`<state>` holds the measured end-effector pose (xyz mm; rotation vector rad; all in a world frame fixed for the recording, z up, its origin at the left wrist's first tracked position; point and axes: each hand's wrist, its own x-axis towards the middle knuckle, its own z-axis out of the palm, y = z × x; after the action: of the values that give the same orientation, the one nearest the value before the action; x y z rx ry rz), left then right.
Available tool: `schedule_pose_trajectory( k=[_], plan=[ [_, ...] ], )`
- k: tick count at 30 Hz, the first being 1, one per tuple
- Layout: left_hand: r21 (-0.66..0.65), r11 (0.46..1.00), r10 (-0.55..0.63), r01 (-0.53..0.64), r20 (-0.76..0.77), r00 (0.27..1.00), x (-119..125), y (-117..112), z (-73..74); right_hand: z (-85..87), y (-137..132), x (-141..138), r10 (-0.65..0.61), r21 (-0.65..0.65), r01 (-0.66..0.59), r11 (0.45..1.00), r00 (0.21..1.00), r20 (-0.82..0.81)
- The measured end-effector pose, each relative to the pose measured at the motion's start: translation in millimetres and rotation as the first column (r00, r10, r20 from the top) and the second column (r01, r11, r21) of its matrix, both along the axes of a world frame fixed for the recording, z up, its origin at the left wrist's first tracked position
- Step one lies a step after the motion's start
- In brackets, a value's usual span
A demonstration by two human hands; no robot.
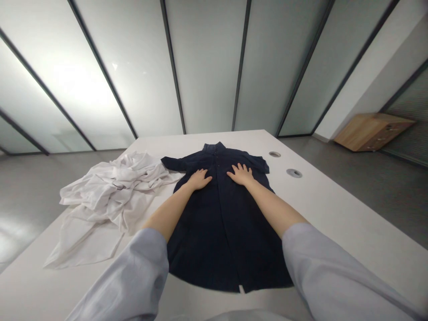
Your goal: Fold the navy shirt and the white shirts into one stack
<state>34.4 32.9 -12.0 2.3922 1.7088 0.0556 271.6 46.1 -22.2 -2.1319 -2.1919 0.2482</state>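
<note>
A dark navy short-sleeved shirt (222, 214) lies front side up on the white table (334, 223), its collar at the far end and its hem toward me. My left hand (199, 179) rests on the left part of its chest, fingers stretched out. On the other side of the button placket, my right hand (241, 174) lies flat with its fingers spread. Both palms face down on the cloth. My forearms cover parts of the shirt's two side edges.
Left of the shirt is a crumpled heap of white cloth (113, 187), partly hanging over the table's left edge. Two round grommets (294, 173) are set in the tabletop at the right. Frosted glass panels (207, 67) stand behind; a wooden cabinet (368, 131) is at far right.
</note>
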Motion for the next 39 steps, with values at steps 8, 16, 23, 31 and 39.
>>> schedule_pose_trajectory(
  k=[8, 16, 23, 31, 39],
  plan=[
    [0.077, 0.996, 0.053, -0.046, -0.090, 0.994, -17.6, -24.2, -10.0, -1.9, -9.0, 2.4, 0.050, 0.194, -0.063, 0.979, 0.996, 0.068],
    [0.067, 0.990, 0.136, -0.128, -0.137, 0.981, -15.0, -43.3, -11.1, -5.6, -21.2, 1.2, 0.092, 0.083, -0.093, 0.992, 0.996, 0.019],
    [0.074, 0.987, 0.151, -0.142, -0.136, 0.979, -13.9, -51.1, -11.2, 2.4, -13.9, 35.7, -0.144, 0.323, 0.197, 0.926, 0.973, -0.179],
    [0.056, 0.989, 0.145, -0.139, -0.136, 0.980, -17.3, -63.2, -11.3, 7.7, 6.0, 84.4, -0.584, 0.175, 0.620, 0.765, 0.781, -0.221],
    [0.098, 0.982, 0.174, -0.160, -0.147, 0.974, -12.0, -61.2, 9.9, 6.7, 15.1, 84.2, -0.611, 0.112, 0.652, 0.750, 0.748, -0.259]
  ],
)
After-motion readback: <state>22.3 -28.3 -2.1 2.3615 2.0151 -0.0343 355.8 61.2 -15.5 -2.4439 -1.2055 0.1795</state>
